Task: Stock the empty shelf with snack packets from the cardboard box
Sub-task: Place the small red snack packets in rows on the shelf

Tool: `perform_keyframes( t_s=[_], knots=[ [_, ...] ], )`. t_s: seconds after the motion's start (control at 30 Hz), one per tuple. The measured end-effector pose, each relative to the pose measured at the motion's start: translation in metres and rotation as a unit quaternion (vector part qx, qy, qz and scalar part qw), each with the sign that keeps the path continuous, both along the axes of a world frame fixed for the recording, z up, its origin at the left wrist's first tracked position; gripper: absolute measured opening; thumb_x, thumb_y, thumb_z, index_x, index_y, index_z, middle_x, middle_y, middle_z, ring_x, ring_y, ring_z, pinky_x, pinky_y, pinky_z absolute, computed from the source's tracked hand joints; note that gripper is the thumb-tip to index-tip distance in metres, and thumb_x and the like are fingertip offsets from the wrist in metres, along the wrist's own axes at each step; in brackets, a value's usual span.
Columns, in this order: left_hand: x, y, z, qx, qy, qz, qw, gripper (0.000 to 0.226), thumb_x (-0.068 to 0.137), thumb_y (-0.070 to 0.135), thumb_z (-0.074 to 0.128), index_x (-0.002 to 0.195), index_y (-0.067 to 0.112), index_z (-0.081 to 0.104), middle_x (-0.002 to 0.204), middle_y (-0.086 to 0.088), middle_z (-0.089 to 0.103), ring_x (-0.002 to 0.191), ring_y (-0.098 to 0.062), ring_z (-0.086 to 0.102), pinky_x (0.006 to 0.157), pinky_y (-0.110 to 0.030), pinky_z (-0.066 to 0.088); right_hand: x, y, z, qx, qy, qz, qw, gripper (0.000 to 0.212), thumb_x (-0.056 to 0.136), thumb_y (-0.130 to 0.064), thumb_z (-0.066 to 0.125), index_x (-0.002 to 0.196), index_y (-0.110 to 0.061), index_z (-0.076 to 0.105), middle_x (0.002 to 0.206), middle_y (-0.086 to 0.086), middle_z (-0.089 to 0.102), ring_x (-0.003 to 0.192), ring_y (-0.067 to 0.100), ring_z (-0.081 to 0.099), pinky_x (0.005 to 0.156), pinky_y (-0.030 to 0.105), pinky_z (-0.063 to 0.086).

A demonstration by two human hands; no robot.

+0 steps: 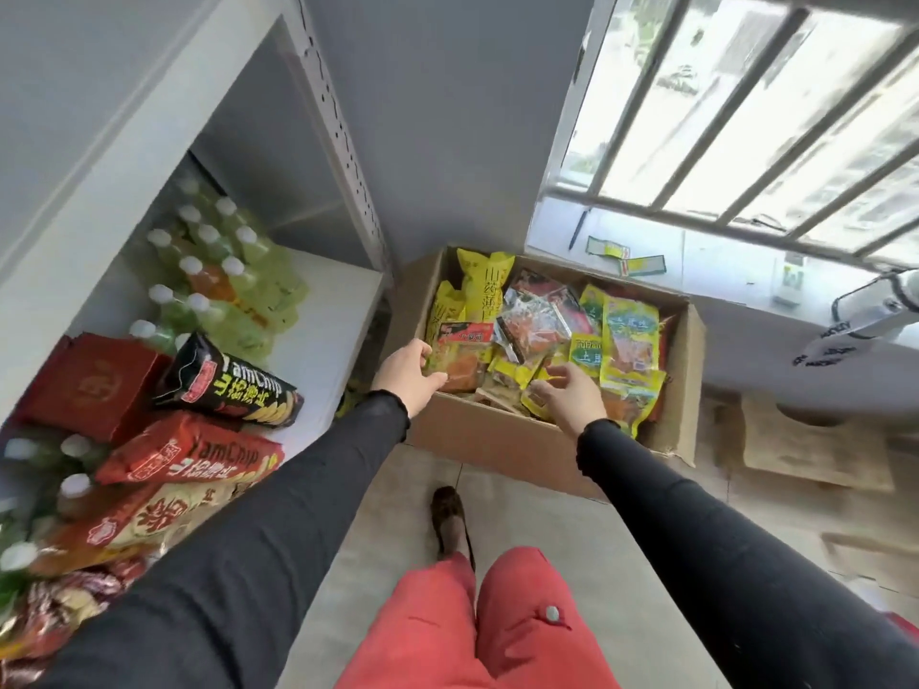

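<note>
An open cardboard box (502, 440) on the floor holds several snack packets in yellow, green, red and orange. My left hand (405, 372) grips an orange-and-red snack packet (465, 360) at the box's near left corner. My right hand (567, 395) reaches into the box with fingers spread over small yellow packets (517, 370), touching them; no grip shows. The white shelf (343, 310) at left has a bare stretch at its right end.
On the shelf lie black and red YamChip bags (224, 380), a red box (84, 385) and several green drink bottles (224, 271). A barred window and a sill (721, 271) with small items are at right. Flattened cardboard (810, 450) lies beyond the box.
</note>
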State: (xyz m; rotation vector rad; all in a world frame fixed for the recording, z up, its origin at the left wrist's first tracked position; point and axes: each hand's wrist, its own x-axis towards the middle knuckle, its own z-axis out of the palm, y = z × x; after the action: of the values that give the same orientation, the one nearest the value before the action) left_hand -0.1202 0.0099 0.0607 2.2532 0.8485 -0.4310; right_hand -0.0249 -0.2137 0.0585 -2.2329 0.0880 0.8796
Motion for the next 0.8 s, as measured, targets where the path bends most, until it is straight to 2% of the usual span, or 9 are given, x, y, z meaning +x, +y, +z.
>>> perform_keyframes(
  t_s=[0.17,0.27,0.3,0.37,0.47,0.57,0.6,0.7,0.8],
  knots=[
    [0.034,0.011,-0.054,-0.010,0.037,0.041,0.998,0.063,0.088,0.042,0.073,0.138,0.014,0.047,0.130,-0.009,0.063,0.116,-0.028,0.061,0.100,-0.044,0.051,0.036,0.011,-0.057,-0.001,0.083,-0.118,0.989,0.033,0.098,-0.030,0.066,0.125,-0.014,0.056,0.109,0.004,0.062,0.095,0.021,0.059,0.086,0.034,0.049],
    [0.048,0.012,-0.083,-0.007,0.059,0.050,0.997,0.069,0.087,0.042,0.074,0.142,0.013,0.044,0.138,-0.010,0.060,0.123,-0.029,0.059,0.103,-0.046,0.049,0.056,0.020,-0.089,0.022,0.124,-0.188,0.974,0.037,0.095,-0.034,0.070,0.121,-0.013,0.055,0.107,0.004,0.066,0.102,0.026,0.067,0.098,0.046,0.053],
    [0.051,0.012,-0.092,-0.003,0.065,0.053,0.996,0.070,0.087,0.043,0.074,0.143,0.013,0.043,0.138,-0.010,0.059,0.124,-0.029,0.059,0.103,-0.046,0.049,0.062,0.022,-0.100,0.024,0.133,-0.203,0.970,0.044,0.093,-0.037,0.071,0.125,-0.011,0.054,0.105,0.004,0.066,0.105,0.028,0.067,0.100,0.050,0.053],
    [0.058,0.011,-0.105,0.013,0.077,0.059,0.995,0.068,0.088,0.043,0.074,0.143,0.014,0.044,0.138,-0.009,0.060,0.124,-0.029,0.059,0.102,-0.045,0.050,0.074,0.029,-0.120,0.024,0.150,-0.227,0.962,0.063,0.089,-0.044,0.074,0.133,-0.006,0.051,0.113,0.009,0.066,0.109,0.032,0.066,0.101,0.052,0.052],
    [0.069,0.007,-0.116,0.029,0.080,0.066,0.994,0.051,0.092,0.037,0.071,0.132,0.012,0.051,0.129,-0.009,0.063,0.115,-0.030,0.061,0.093,-0.040,0.051,0.088,0.040,-0.139,0.017,0.185,-0.243,0.952,0.087,0.081,-0.059,0.074,0.140,0.001,0.049,0.120,0.015,0.067,0.106,0.031,0.067,0.098,0.050,0.055],
    [0.078,0.006,-0.126,0.044,0.076,0.081,0.993,0.042,0.095,0.032,0.068,0.128,0.009,0.056,0.127,-0.011,0.064,0.114,-0.032,0.061,0.090,-0.040,0.049,0.098,0.046,-0.156,0.014,0.192,-0.267,0.944,0.124,0.050,-0.082,0.070,0.143,-0.002,0.049,0.128,0.013,0.066,0.108,0.030,0.068,0.097,0.049,0.055],
    [0.080,0.007,-0.127,0.047,0.071,0.086,0.993,0.042,0.095,0.030,0.067,0.130,0.008,0.058,0.130,-0.011,0.064,0.116,-0.031,0.061,0.092,-0.039,0.048,0.101,0.045,-0.161,0.016,0.191,-0.274,0.942,0.125,0.049,-0.081,0.071,0.143,-0.002,0.049,0.131,0.012,0.065,0.111,0.031,0.067,0.099,0.050,0.053],
    [0.080,0.005,-0.126,0.019,0.057,0.117,0.991,0.045,0.099,0.027,0.063,0.139,0.009,0.056,0.140,-0.010,0.060,0.125,-0.029,0.057,0.101,-0.036,0.045,0.104,0.046,-0.167,0.024,0.186,-0.299,0.936,0.092,0.073,-0.057,0.081,0.140,-0.002,0.052,0.134,0.013,0.064,0.118,0.033,0.064,0.106,0.050,0.049],
    [0.076,0.001,-0.114,-0.037,0.017,0.168,0.985,0.047,0.103,0.027,0.053,0.148,0.014,0.047,0.143,-0.007,0.058,0.130,-0.027,0.055,0.109,-0.041,0.044,0.105,0.045,-0.161,0.051,0.195,-0.299,0.933,0.079,0.077,-0.048,0.083,0.139,-0.006,0.055,0.133,0.010,0.064,0.120,0.032,0.062,0.110,0.048,0.046]
  ],
)
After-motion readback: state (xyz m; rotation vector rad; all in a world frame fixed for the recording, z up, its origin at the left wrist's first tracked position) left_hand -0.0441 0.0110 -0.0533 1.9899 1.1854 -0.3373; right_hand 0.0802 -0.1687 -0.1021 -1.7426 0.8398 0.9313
